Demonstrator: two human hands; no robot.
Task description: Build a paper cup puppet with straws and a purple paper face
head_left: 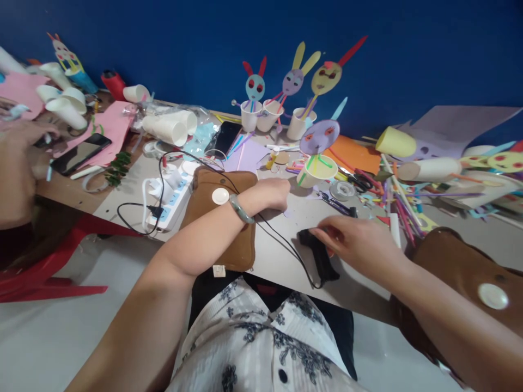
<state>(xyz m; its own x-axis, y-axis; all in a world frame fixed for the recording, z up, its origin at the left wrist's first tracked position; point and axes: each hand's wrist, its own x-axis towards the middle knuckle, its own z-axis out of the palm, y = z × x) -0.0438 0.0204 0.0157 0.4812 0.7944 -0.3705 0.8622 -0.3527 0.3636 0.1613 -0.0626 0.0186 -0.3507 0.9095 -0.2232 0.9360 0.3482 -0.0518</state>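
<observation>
My left hand is closed in a loose fist just above the table, its fingers turned away. What it holds, if anything, is hidden. A bracelet circles that wrist. With thumb and fingers pinched, my right hand grips the upper end of a black glue gun at the table's front edge. From the gun a thin black cord passes under my left forearm to the white power strip. A yellowish cup bearing a purple paper face stands beyond both hands.
Scissors, pliers and a tape roll lie behind my right hand. Brown pouches flank me. Cups with paper puppets line the blue wall. Another person's hand is at far left, above a red stool.
</observation>
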